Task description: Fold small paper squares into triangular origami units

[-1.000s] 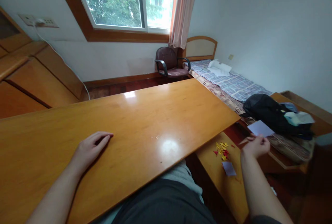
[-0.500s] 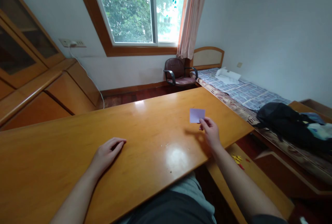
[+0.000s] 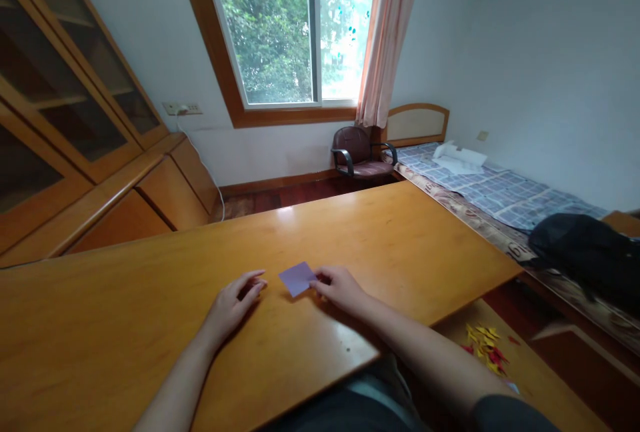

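Between my hands is a small square of purple paper (image 3: pixel 297 279), just over the wooden table (image 3: pixel 240 365). My right hand (image 3: pixel 340 287) pinches its right corner between thumb and fingers. Just left of the paper is my left hand (image 3: pixel 237 302), its thumb and fingers apart with nothing in them. A narrow gap separates its fingertips from the paper's left corner. Whether the paper touches the tabletop I cannot tell.
Several folded yellow and red paper pieces (image 3: pixel 485 345) lie on a lower wooden surface at the right. A maroon armchair (image 3: pixel 360 152) stands beyond the table. Along the right are a bed (image 3: pixel 500 192) and a black bag (image 3: pixel 585 252). A glass-fronted cabinet (image 3: pixel 90 172) fills the left.
My right hand has brought the purple paper leftward and down, close to my left hand. The left hand has lifted slightly and its fingers have parted. The view has shifted too.
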